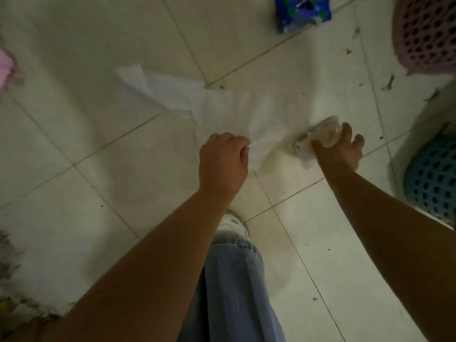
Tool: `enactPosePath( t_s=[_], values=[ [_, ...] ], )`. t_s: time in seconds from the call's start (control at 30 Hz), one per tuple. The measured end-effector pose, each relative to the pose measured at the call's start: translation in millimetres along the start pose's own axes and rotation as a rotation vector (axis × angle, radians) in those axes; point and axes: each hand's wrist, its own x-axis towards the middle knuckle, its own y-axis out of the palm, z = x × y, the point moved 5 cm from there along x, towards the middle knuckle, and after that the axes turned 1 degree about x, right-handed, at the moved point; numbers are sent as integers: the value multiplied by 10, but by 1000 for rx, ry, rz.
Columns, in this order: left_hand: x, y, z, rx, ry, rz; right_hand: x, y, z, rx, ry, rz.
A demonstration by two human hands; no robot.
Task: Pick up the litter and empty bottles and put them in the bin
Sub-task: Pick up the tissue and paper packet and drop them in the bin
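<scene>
A long strip of white tissue paper (197, 99) trails across the tiled floor from upper left toward the middle. My left hand (223, 164) is closed on its near end. To the right, my right hand (339, 149) grips a crumpled clear plastic wrapper (323, 134) with some white paper bunched under it. Both hands are low over the floor, about a hand's width apart. A blue printed plastic packet (302, 12) lies on the floor at the top.
A pink perforated basket (427, 35) stands at the top right and a blue perforated basket (434, 178) at the right edge. Something pink (6, 69) lies at the far left. Dark scraps dot the tiles on the right. My jeans leg and white shoe (233, 228) are below.
</scene>
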Motion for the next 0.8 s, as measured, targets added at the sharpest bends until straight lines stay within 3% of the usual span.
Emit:
enactPosePath(
  t_s=[0.1, 0.27, 0.37, 0.47, 0.57, 0.8],
  values=[
    [23, 258, -66, 23, -31, 131, 104, 149, -111, 7, -7, 7],
    [-285, 484, -160, 181, 124, 239, 87, 179, -156, -97, -151, -101],
    [-404, 378, -245, 190, 40, 288, -88, 52, -345, -1, -140, -72],
    [-499, 270, -427, 147, -89, 308, -446, -152, -682, 246, -44, -36],
    [-627, 105, -929, 177, -139, 367, -902, -510, -1112, 430, 62, 18],
    [-1054, -614, -2562, 151, 18, 507, -1798, -1892, -2085, 550, 249, -1]
  ],
)
